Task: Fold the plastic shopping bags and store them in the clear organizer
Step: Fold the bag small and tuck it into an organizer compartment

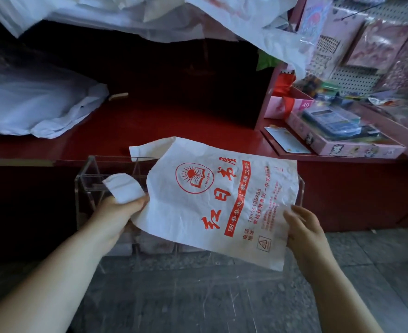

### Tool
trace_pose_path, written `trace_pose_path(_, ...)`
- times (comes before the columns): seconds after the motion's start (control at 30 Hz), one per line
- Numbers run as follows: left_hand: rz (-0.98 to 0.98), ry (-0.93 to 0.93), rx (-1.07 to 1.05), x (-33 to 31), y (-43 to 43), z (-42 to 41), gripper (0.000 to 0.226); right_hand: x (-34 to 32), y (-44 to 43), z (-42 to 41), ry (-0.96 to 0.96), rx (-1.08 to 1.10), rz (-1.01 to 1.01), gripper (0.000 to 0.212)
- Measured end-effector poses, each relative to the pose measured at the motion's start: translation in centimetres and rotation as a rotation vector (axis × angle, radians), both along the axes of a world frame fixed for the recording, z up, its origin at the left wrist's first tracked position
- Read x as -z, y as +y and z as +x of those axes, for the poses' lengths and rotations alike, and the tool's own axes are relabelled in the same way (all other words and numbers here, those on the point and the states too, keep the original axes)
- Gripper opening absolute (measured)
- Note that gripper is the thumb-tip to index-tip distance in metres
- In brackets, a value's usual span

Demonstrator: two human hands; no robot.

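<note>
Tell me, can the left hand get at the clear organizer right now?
Probably yes, though it's busy. The left hand is right at the organizer, whose left end is uncovered, but it grips the bag, which hides the rest.

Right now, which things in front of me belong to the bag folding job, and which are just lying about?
Job: printed bag, held between left hand and right hand; clear organizer; loose bags.
Lying about: calculator; pink box; pegboard packets.
</note>
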State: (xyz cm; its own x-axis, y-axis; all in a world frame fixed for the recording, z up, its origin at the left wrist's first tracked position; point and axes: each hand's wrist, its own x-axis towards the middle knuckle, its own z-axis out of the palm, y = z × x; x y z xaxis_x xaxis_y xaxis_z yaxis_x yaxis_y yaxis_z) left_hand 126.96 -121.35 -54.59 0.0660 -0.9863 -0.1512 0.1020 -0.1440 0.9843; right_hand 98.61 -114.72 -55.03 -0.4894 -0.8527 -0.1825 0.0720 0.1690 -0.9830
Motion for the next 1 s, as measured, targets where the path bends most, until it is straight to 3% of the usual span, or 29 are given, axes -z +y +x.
trace_pose_path(0.07,-0.012,-0.089,0.094,0.2,0.0,0.2,0.024,-0.1,-0.6,-0.2,-0.102,0.031,0.004,0.034)
trace_pose_path(0.17,0.012,-0.232,0.242,0.4,0.6,0.2,0.026,-0.2,-1.0,-0.5,-0.195,0.095,0.041,0.026)
trace_pose_path(0.23,0.03,-0.284,0.288,0.1,1.2,0.3,0.024,-0.2,-0.8,-0.4,-0.13,0.071,0.103,0.012)
trace_pose_path(0.37,0.124,-0.03,0.201,-1.3,1.3,1.1,0.018,-0.3,-0.4,-0.8,0.048,0.066,0.152,0.017)
trace_pose_path(0.5,0.236,0.129,0.168,-1.9,0.8,2.0,0.055,-1.1,0.1,-1.8,-0.027,-0.043,0.172,0.015)
trace_pose_path(0.63,0.24,0.028,0.259,-1.5,0.6,1.5,0.073,-1.5,0.6,-2.4,0.025,-0.147,0.232,0.015)
trace_pose_path(0.73,0.224,-0.158,0.319,-1.2,1.1,1.1,0.084,-1.5,0.8,-2.5,0.056,-0.15,0.235,0.014)
trace_pose_path(0.77,0.2,-0.224,0.341,-1.1,1.4,1.0,0.08,-1.5,0.8,-2.5,0.054,-0.148,0.231,0.014)
trace_pose_path(0.87,0.121,-0.287,0.33,-0.5,1.7,0.4,0.017,-1.5,0.6,-2.2,0.031,-0.14,0.201,0.017)
trace_pose_path(1.0,0.022,-0.28,0.215,0.3,1.2,-0.2,0.01,-1.5,0.3,-1.6,-0.011,-0.169,0.179,0.019)
